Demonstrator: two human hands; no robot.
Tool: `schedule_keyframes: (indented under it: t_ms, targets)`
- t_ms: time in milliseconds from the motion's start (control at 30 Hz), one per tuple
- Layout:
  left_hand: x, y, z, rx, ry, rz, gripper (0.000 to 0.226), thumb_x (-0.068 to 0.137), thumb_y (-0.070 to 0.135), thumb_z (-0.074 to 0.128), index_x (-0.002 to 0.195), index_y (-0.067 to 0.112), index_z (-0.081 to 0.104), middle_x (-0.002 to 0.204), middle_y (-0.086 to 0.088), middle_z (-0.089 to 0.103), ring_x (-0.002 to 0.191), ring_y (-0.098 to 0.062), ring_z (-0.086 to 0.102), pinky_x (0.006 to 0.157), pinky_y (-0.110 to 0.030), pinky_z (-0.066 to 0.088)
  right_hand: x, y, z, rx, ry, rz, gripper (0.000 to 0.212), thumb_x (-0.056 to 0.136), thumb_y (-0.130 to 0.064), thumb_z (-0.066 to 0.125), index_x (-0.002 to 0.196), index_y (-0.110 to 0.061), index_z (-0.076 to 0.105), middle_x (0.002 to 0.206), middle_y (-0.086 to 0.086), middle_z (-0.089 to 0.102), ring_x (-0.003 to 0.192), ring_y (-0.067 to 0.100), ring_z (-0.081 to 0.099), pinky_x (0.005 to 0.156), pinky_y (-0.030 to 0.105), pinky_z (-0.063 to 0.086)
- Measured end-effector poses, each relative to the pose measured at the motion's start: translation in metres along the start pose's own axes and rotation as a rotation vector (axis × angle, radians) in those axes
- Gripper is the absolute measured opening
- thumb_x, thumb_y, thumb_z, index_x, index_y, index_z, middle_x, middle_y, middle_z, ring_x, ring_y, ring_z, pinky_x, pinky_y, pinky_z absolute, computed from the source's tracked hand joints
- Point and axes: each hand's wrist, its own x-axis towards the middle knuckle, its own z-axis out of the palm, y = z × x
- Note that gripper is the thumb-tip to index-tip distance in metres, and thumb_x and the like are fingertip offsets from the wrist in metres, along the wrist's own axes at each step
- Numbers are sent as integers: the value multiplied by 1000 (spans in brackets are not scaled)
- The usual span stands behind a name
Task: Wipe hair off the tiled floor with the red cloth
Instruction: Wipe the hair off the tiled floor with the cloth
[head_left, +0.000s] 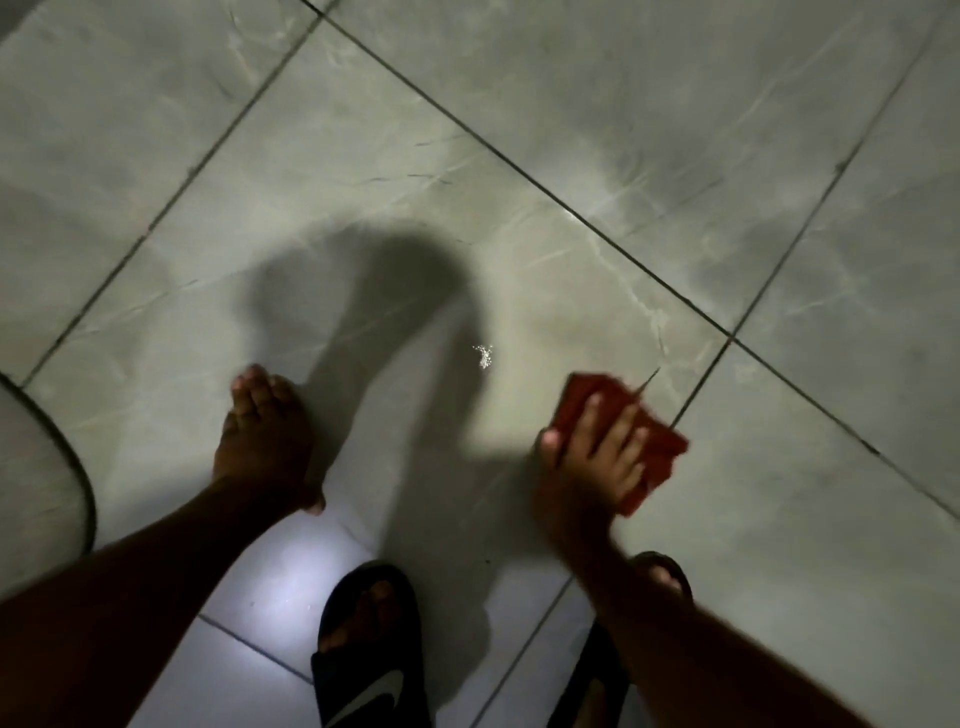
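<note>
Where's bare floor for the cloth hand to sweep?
Free: the tiles beyond both hands, and the strip between left hand and right hand on the red cloth, bar a white speck. Crowded: near the sandals below.

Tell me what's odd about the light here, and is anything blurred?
Head view: dim overall, with a bright glare patch on the floor by the slipper. Head view: a broad shadow crosses the middle tile. Head view: the right hand and cloth are smeared by motion blur, while the left hand looks somewhat sharper.
</note>
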Motion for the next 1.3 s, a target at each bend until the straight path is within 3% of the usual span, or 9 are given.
schedule_keyframes:
  t_ms: [100, 233, 300, 433, 633, 767, 900, 1100, 1300]
  targets:
    - [-2, -2, 1, 10, -1, 4, 153, 53, 48, 89, 144, -11, -20, 153, -38, -21, 146, -49, -13, 123, -50, 12, -69, -21, 15, 23, -193, -496, 72, 88, -49, 45, 153, -27, 23, 161, 20, 18, 147, 47, 9, 110, 67, 20]
    - [1, -3, 6, 32, 36, -4, 156, 49, 51, 89, 145, -9, -19, 154, -39, -17, 146, -50, -9, 122, -50, 15, 64, -47, -4, -57, -236, -1391, 64, 88, -49, 50, 148, -30, 37, 160, 12, 28, 148, 43, 15, 114, 65, 17]
    - [3, -1, 7, 50, 40, -1, 157, 47, 52, 89, 144, -10, -17, 153, -40, -14, 146, -51, -6, 122, -51, 16, 143, -57, -20, -73, -186, -1221, 69, 87, -56, 49, 148, -27, 37, 159, 17, 27, 145, 47, 18, 113, 66, 18]
    - [4, -5, 10, 68, 46, 0, 156, 49, 53, 88, 145, -10, -17, 153, -41, -13, 146, -51, -6, 122, -52, 16, 207, -31, -48, 32, -110, -277, 89, 81, -70, 54, 154, -33, 16, 164, 17, 5, 148, 45, 7, 116, 65, 15]
    - [4, -3, 11, 91, 56, -11, 157, 47, 52, 90, 145, -11, -15, 153, -41, -9, 146, -52, -2, 121, -53, 18, 114, 5, -48, 98, -71, 133, 84, 86, -55, 55, 154, -26, 16, 163, 18, 9, 147, 44, 13, 115, 63, 19]
    - [-2, -5, 9, 134, 96, -11, 151, 49, 57, 86, 147, -9, -8, 156, -38, -2, 147, -49, 4, 122, -51, 16, -4, -35, -31, -4, -197, -206, 67, 88, -24, 51, 151, -22, 30, 160, 22, 22, 142, 47, 26, 112, 53, 28]
    - [-44, 2, 27, 53, 208, 46, 110, 75, 55, 69, 149, -6, 15, 156, -31, 18, 143, -45, 24, 116, -51, 28, -69, -58, -37, 242, -756, -370, 64, 87, -16, 57, 147, -27, 38, 155, 12, 38, 138, 32, 40, 112, 40, 35]
    - [-152, 48, 0, -1010, 77, -358, 55, 95, 49, 41, 79, 3, 68, 93, -18, 74, 93, -39, 69, 89, -46, 55, -86, -86, -143, 605, -798, -75, 68, 88, -14, 60, 149, -23, 33, 142, 7, 56, 127, 21, 55, 107, 30, 41]
    - [-254, 46, -68, -1609, 13, 38, 36, 76, 52, 70, 96, 23, 75, 90, -5, 79, 84, -21, 75, 80, -44, 58, -109, -107, -274, 625, -769, -344, 94, 86, -27, 70, 153, -25, 4, 152, 7, 42, 135, 23, 46, 106, 41, 47]
